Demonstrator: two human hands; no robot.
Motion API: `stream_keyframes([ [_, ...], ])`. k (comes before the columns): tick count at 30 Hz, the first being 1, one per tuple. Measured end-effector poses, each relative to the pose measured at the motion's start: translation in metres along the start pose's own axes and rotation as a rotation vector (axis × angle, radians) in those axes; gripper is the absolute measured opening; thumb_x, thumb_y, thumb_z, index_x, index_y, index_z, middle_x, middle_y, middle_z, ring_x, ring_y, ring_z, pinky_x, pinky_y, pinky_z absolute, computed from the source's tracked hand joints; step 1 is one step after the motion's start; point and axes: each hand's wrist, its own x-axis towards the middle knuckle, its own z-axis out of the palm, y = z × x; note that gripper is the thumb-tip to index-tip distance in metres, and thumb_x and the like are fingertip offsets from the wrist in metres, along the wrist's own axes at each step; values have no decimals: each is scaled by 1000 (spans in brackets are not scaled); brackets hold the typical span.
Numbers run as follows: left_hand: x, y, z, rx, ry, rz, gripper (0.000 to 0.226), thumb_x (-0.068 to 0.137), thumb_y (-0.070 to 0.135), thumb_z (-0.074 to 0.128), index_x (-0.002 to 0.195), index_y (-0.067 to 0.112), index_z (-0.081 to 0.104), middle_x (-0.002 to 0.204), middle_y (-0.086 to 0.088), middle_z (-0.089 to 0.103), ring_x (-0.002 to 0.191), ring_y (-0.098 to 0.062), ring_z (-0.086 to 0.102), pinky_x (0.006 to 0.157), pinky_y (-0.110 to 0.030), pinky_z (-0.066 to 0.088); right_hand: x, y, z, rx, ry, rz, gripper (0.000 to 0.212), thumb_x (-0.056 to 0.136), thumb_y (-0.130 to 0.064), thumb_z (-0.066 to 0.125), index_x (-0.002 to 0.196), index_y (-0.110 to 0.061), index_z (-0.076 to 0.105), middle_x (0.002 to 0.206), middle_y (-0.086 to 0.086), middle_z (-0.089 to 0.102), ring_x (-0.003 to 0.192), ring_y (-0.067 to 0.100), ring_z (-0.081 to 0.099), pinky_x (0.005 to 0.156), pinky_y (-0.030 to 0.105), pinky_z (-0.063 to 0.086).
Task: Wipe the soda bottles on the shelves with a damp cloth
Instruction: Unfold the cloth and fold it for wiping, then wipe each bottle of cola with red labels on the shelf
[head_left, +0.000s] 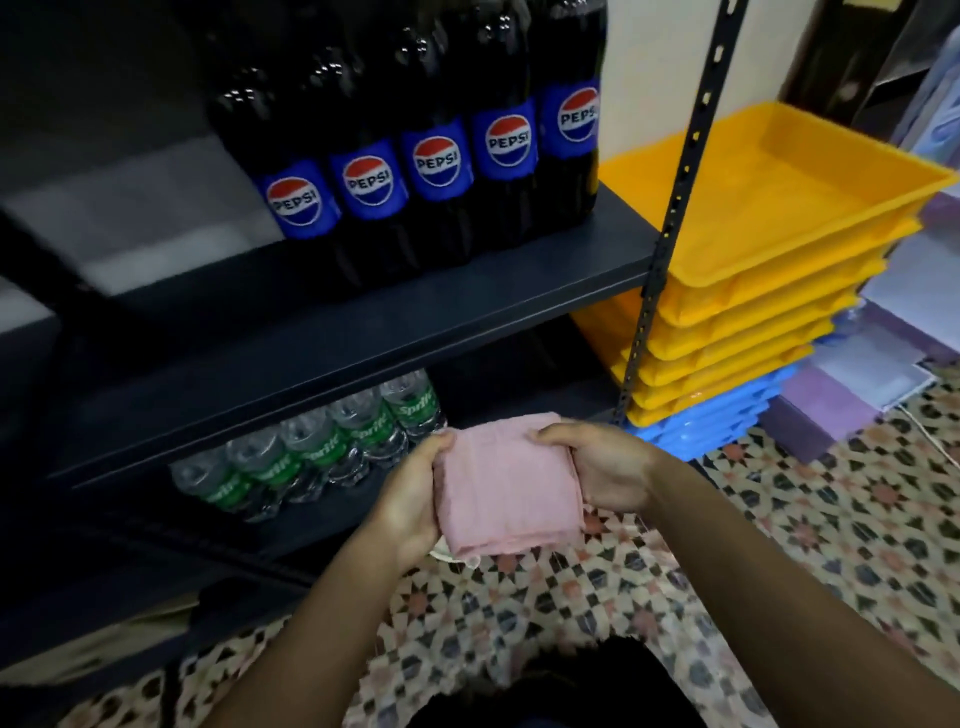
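A dark metal shelving unit fills the left of the view. Its upper shelf (363, 332) carries a row of tall Pepsi bottles (436, 171) standing upright side by side. Its lower shelf (332, 514) holds a row of smaller Sprite bottles (311, 447). Below lies a patterned tile floor (779, 519). Just beyond the unit's perforated post (670, 208) is a stack of yellow trays (727, 291) on top of blue trays (727, 421).

A folded pink cloth (509, 488) is held in the air in front of the lower shelf, near the Sprite bottles but touching no bottle. Whether it is damp cannot be told.

The step in hand looks like readying the cloth, folding it into a pad, with no wiping begun. The next move likely calls for one hand to take the pad alone and carry it to the nearest bottle while the other steadies that bottle against tipping.

The left hand (410, 499) grips the cloth's left edge, thumb on top and the rest hidden beneath. The right hand (608, 462) holds the upper right corner, its fingers (556, 436) curled over the fabric. Neither hand is spread wide.
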Motion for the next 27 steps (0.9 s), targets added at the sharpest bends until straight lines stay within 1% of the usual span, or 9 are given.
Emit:
stream_keyframes([
  [2, -9, 1, -19, -6, 0, 22, 30, 109, 22, 51, 120, 4, 72, 115, -17, 77, 105, -27, 71, 97, -43, 56, 7, -3, 13, -74, 25, 5, 33, 100, -13, 60, 132, -6, 64, 124, 18, 72, 119, 33, 67, 102, 49, 54],
  [4, -21, 3, -39, -51, 3, 48, 24, 110, 16, 51, 115, 5, 72, 101, -11, 80, 92, -21, 73, 85, -37, 59, 9, -6, 35, -134, 35, 6, 30, 98, -14, 63, 127, -5, 68, 122, 19, 72, 116, 34, 69, 101, 52, 54],
  [8, -45, 16, -67, -96, 35, 71, 18, 107, 13, 56, 104, 6, 72, 78, -4, 77, 81, -19, 68, 72, -33, 58, 10, -12, 76, -186, 74, -39, 26, 97, -9, 62, 119, 0, 72, 112, 18, 75, 101, 32, 72, 87, 46, 60],
  [10, -63, 45, -80, -122, 46, 160, 16, 105, 10, 56, 99, 7, 71, 83, -8, 73, 81, -21, 66, 74, -35, 56, 1, -36, 107, -242, 15, -120, 22, 97, -7, 59, 112, 0, 73, 101, 16, 76, 87, 27, 72, 76, 40, 60],
  [12, -88, 88, -86, -132, 28, 334, 16, 106, 9, 55, 100, 8, 70, 91, -10, 73, 82, -21, 69, 75, -36, 57, -20, -76, 137, -289, -42, -293, 18, 97, -4, 57, 106, 2, 72, 92, 15, 74, 79, 23, 72, 68, 36, 58],
  [15, -157, 172, -87, -97, -64, 772, 16, 106, 8, 57, 112, 8, 71, 103, -7, 80, 90, -17, 76, 79, -36, 62, -77, -154, 189, -294, -149, -699, 15, 96, -4, 62, 106, 2, 70, 100, 23, 72, 90, 26, 70, 78, 42, 59],
  [18, -224, 241, -83, -45, -77, 1122, 18, 95, 7, 64, 111, 10, 71, 103, -2, 80, 91, -14, 76, 75, -28, 64, -135, -214, 228, -330, -278, -1031, 10, 87, -10, 69, 97, -12, 72, 95, 6, 77, 84, 16, 73, 68, 29, 58],
  [22, -273, 294, -82, 143, 52, 1302, 18, 93, 3, 69, 110, 8, 74, 95, -4, 80, 85, -20, 75, 76, -38, 67, -175, -259, 252, -443, -309, -1249, 22, 77, -17, 73, 99, -14, 72, 94, 6, 77, 82, 19, 71, 67, 32, 58],
  [27, -315, 329, -82, 360, 103, 1504, 24, 99, 1, 62, 100, 20, 76, 93, 4, 82, 80, -8, 75, 63, -23, 60, -214, -290, 268, -552, -316, -1480, 15, 86, -17, 66, 99, -18, 72, 90, -3, 79, 78, 8, 73, 60, 21, 57],
])
